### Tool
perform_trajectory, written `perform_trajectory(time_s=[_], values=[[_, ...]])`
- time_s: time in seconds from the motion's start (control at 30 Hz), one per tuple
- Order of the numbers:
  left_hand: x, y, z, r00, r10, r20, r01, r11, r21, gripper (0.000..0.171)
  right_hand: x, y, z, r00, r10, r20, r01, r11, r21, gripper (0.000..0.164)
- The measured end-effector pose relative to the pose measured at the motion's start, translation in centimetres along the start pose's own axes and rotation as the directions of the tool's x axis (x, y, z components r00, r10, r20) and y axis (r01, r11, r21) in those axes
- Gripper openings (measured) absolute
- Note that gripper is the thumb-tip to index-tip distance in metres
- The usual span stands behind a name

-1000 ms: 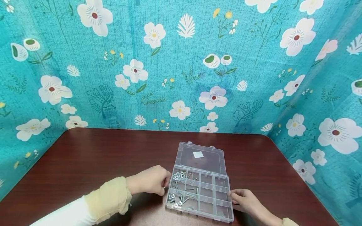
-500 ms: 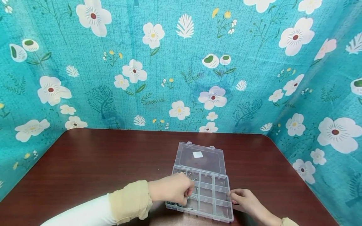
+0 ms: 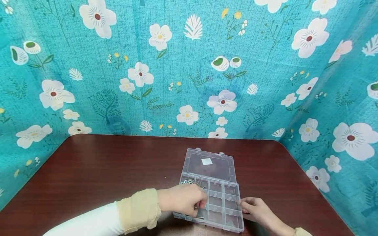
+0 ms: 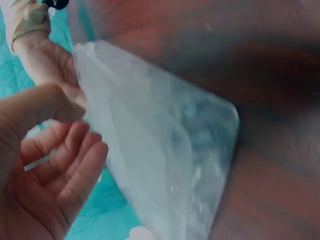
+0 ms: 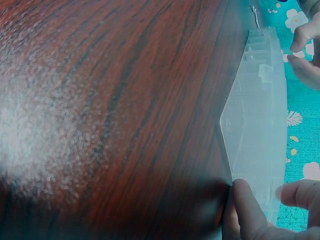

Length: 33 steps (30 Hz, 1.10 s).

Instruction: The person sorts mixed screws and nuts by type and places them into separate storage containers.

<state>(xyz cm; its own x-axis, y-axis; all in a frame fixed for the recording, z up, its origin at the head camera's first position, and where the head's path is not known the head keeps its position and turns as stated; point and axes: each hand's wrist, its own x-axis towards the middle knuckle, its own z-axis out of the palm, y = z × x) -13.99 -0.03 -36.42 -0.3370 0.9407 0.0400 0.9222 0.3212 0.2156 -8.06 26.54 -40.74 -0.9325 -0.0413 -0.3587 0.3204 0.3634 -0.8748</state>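
A clear plastic compartment box [image 3: 215, 226] lies with its lid [image 3: 210, 170] folded back. My left hand [image 3: 186, 200] is over the left compartments, fingers curled and thumb close to the fingertips; I cannot tell whether a small piece is held between them. In the left wrist view a pale thin strip [image 4: 37, 163] shows among those fingers. Beneath the hand, most screws and nuts are hidden, though some nuts [image 3: 190, 181] show in the upper left compartment and a screw [image 3: 199, 218] near the front wall. My right hand [image 3: 260, 213] pinches the box's right edge between thumb and finger.
A dark red-brown wooden table [image 3: 118, 160] bears the box. Behind and to the right hangs a turquoise floral cloth [image 3: 189, 82]. A white square label [image 3: 206, 161] sits on the lid. The right wrist view has a slim metal piece [image 5: 255, 17] beyond the box's far end.
My left hand has moved right, from beside the box's left wall to over its left compartments, shifting slightly further in the last half second. The right hand and box have stayed put.
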Motion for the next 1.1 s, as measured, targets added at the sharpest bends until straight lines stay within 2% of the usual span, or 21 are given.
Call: perform_trajectory(time_s=[0.07, 0.2, 0.3, 0.4, 0.57, 0.73, 0.97, 1.1], values=[[-0.5, -0.3, -0.4, 0.999, 0.052, 0.014, -0.053, 0.996, 0.075, 0.02, 0.0, 0.0, 0.0, 1.0, -0.003, -0.005, 0.003, 1.0, -0.001, 0.044], [-1.9, -1.0, -1.1, 0.99, 0.129, 0.064, -0.14, 0.969, 0.202, 0.019, 0.1, 0.0, 0.1, 1.0, -0.013, -0.009, 0.013, 1.0, -0.002, 0.04], [-3.0, -1.6, -1.5, 0.986, 0.143, 0.086, -0.16, 0.958, 0.239, 0.02, 0.1, 0.0, 0.1, 1.0, -0.016, -0.022, 0.015, 1.0, -0.019, 0.039], [-4.0, -2.3, -1.7, 0.987, 0.137, 0.084, -0.155, 0.952, 0.265, 0.021, 0.2, -0.1, 0.2, 0.999, -0.005, -0.038, 0.004, 1.0, -0.03, 0.04], [-5.6, -3.8, -1.8, 0.994, 0.084, 0.074, -0.1, 0.963, 0.25, 0.02, 0.1, -0.1, 0.2, 0.999, 0.001, -0.045, -0.003, 0.999, -0.039, 0.041], [-7.0, -5.5, -1.5, 0.995, 0.005, 0.097, -0.023, 0.981, 0.192, 0.022, 0.0, 0.0, 0.1, 0.999, 0.001, -0.043, -0.002, 1.0, -0.03, 0.041], [-8.9, -7.3, -1.2, 0.987, -0.104, 0.125, 0.097, 0.993, 0.066, 0.022, 0.0, 0.0, 0.1, 1.0, 0.0, -0.011, 0.0, 1.0, -0.004, 0.042], [-9.7, -7.9, -0.9, 0.981, -0.143, 0.133, 0.137, 0.989, 0.052, 0.021, -0.1, 0.0, 0.0, 1.0, -0.009, 0.008, 0.01, 1.0, -0.007, 0.044]])
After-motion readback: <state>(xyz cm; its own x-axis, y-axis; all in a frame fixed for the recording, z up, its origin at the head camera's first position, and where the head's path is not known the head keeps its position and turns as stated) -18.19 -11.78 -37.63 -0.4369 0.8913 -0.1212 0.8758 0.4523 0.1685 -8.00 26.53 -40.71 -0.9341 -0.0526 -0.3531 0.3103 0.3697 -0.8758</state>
